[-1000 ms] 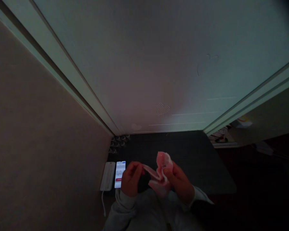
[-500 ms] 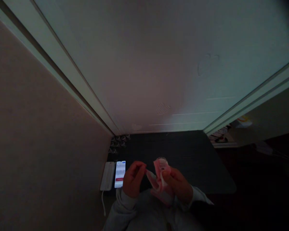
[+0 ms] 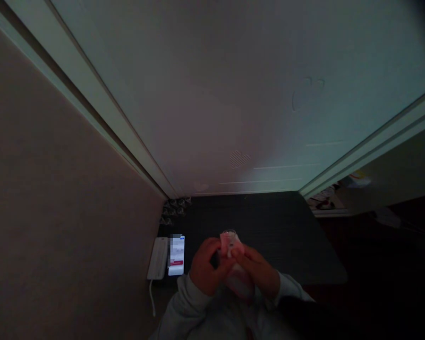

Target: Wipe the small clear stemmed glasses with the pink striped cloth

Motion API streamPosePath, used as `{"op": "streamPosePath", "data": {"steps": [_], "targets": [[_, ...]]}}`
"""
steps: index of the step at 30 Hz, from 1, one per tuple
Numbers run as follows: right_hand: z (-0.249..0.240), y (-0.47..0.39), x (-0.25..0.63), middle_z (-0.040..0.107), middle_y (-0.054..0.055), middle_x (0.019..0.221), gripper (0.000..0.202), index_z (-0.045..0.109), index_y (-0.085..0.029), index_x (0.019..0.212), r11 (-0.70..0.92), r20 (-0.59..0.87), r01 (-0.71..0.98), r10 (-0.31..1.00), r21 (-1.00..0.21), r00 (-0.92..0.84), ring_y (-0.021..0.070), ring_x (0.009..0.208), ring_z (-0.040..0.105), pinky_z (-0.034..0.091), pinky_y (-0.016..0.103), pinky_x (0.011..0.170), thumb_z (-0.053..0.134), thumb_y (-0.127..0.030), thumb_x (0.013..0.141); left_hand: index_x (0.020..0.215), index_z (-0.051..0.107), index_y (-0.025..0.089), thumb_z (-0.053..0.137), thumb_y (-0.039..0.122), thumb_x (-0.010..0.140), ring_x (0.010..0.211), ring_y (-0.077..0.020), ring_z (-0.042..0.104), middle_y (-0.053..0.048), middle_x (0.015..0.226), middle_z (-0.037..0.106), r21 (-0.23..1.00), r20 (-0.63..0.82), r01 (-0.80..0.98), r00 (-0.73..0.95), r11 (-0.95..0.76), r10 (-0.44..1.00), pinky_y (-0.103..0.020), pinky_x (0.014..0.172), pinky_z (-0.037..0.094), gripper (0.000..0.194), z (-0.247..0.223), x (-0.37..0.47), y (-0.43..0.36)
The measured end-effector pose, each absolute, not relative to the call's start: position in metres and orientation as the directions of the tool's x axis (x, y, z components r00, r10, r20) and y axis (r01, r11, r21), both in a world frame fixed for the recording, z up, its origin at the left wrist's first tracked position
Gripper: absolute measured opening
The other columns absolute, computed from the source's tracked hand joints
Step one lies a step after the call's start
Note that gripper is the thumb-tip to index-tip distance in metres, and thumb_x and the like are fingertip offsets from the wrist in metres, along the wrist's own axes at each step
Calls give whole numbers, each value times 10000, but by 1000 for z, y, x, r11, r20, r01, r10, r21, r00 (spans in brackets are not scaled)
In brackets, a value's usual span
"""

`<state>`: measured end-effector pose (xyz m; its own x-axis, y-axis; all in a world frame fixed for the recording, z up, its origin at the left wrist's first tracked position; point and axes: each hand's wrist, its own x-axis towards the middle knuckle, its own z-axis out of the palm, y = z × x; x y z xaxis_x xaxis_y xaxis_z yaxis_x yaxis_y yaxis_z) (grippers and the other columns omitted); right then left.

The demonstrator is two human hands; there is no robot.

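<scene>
A soft pink and white cloth-like piece (image 3: pixel 230 244) is between my two hands, low in the middle of the head view. A clear rounded rim (image 3: pixel 229 231) shows at its top edge, but I cannot make out what it belongs to. My left hand (image 3: pixel 204 268) is closed on the piece's left side, its thumb reaching across the front. My right hand (image 3: pixel 260 271) grips the right side, thumb pressed on the front. The lower part of the pink piece hangs below my fingers, against my grey clothing. Dim light hides the finer details.
The dark tabletop (image 3: pixel 279 231) meets a pale panel (image 3: pixel 212 118) behind it. At the left lie a lit phone (image 3: pixel 177 257) and a white power strip (image 3: pixel 157 259) with a cord. Several small clear objects (image 3: pixel 175 208) sit in the back left corner.
My left hand has moved right, from pinching a pulled-out corner to closing on the piece beside my right hand. The pink piece has shifted slightly left.
</scene>
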<state>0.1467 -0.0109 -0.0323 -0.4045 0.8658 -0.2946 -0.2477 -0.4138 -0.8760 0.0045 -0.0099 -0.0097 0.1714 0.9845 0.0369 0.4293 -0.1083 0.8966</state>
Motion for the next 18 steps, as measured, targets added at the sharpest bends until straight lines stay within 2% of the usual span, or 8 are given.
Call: {"op": "streamPosePath", "data": {"steps": [5, 12, 18], "targets": [[-33, -10, 148, 620, 21, 752, 334, 619, -151, 824, -467, -344, -241, 842, -851, -415, 145, 693, 538, 419, 277, 678, 546, -458, 716, 706, 600, 157, 580, 193, 667, 768, -194, 561, -71, 788, 590, 864, 119, 476, 117, -161, 986, -304, 692, 444, 56, -18, 1, -11], [-33, -6, 149, 624, 26, 770, 355, 614, -147, 873, -455, -318, -189, 812, -870, -490, 158, 718, 549, 428, 300, 705, 517, -460, 736, 673, 565, 162, 536, 162, 697, 698, -163, 545, -47, 715, 574, 822, 200, 523, 104, -225, 974, -279, 632, 444, 37, -24, 0, -11], [-38, -4, 154, 593, 37, 915, 319, 547, -192, 987, -336, -240, -177, 878, -925, -414, 168, 832, 540, 427, 293, 740, 505, -417, 765, 636, 507, 167, 503, 174, 699, 626, -139, 498, -16, 638, 539, 797, 197, 543, 181, -265, 964, -254, 578, 410, 63, -17, 5, -12]]}}
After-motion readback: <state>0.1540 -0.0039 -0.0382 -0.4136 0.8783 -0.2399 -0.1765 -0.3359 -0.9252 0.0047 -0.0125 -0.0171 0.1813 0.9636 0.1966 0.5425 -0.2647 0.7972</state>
